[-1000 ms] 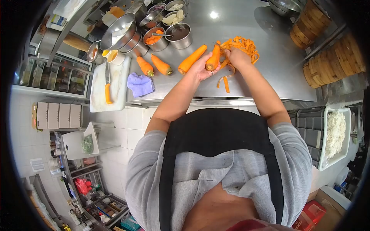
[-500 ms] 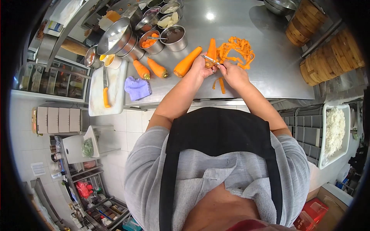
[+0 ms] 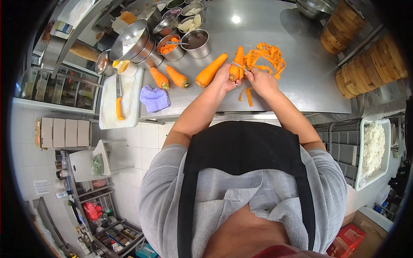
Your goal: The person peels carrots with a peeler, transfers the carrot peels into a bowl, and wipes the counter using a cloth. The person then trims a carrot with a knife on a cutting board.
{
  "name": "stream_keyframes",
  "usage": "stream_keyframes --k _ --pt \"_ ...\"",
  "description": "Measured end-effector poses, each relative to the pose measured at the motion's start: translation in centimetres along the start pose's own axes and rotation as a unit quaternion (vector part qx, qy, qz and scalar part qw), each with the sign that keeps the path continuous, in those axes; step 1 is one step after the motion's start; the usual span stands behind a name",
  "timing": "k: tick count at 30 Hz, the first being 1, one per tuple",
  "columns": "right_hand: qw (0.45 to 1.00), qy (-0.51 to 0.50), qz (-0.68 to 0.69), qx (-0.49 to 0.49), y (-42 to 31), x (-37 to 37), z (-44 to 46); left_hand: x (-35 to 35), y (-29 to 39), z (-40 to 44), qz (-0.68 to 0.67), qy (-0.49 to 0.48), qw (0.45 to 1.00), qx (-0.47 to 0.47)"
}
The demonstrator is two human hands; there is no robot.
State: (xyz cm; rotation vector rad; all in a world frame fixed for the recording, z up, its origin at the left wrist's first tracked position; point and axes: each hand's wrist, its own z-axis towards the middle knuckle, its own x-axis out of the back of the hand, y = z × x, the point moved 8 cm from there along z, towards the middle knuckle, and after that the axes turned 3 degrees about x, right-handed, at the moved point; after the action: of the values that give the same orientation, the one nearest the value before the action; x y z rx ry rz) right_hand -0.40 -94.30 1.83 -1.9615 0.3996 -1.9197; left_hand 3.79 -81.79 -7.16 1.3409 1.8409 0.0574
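Observation:
My left hand [image 3: 225, 79] is closed around the thick end of a carrot [image 3: 238, 56] whose narrow end points away from me. In my right hand [image 3: 260, 81] is a metal peeler [image 3: 237, 65], its head lying across the carrot. A strip of peel hangs beside the blade. Beyond my right hand lies a heap of orange carrot peelings [image 3: 275, 56], and a few loose strips [image 3: 249, 97] rest nearer the table edge. Left of my left hand lies a large carrot [image 3: 211, 71], with two smaller carrots [image 3: 177, 76] farther left.
A purple cloth [image 3: 154, 99] and a white cutting board [image 3: 130, 101] with an orange-handled knife [image 3: 119, 107] are at the left. Metal pots [image 3: 198, 49] and bowls crowd the back left of the steel table [image 3: 301, 88]. Bamboo steamers [image 3: 370, 64] stand at the right.
The peeler has moved slightly toward the carrot's narrow end, and a peel strip now hangs by it. My left hand still grips the carrot; the whole view has shifted a little.

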Motion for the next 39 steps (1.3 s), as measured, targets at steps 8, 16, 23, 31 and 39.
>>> stream_keyframes --k 8,16,23,31,39 --pt "1.0 -0.002 -0.022 -0.012 0.9 0.2 1.8 0.6 0.2 0.2 0.003 -0.009 1.0 0.017" --pt "0.999 -0.008 -0.032 -0.009 1.4 -1.2 3.0 0.9 0.1 0.3 0.015 -0.006 1.0 0.012" --pt "0.997 0.006 -0.065 -0.042 4.4 -1.2 9.5 1.4 -0.2 0.2 0.043 -0.066 0.997 0.012" --pt "0.996 0.038 0.0 -0.084 3.9 0.2 5.6 -0.4 0.8 -0.4 0.021 -0.058 0.998 0.001" --pt "0.998 0.05 0.043 -0.022 0.1 1.1 -1.9 -1.7 1.9 2.3 -0.088 0.014 0.996 -0.017"
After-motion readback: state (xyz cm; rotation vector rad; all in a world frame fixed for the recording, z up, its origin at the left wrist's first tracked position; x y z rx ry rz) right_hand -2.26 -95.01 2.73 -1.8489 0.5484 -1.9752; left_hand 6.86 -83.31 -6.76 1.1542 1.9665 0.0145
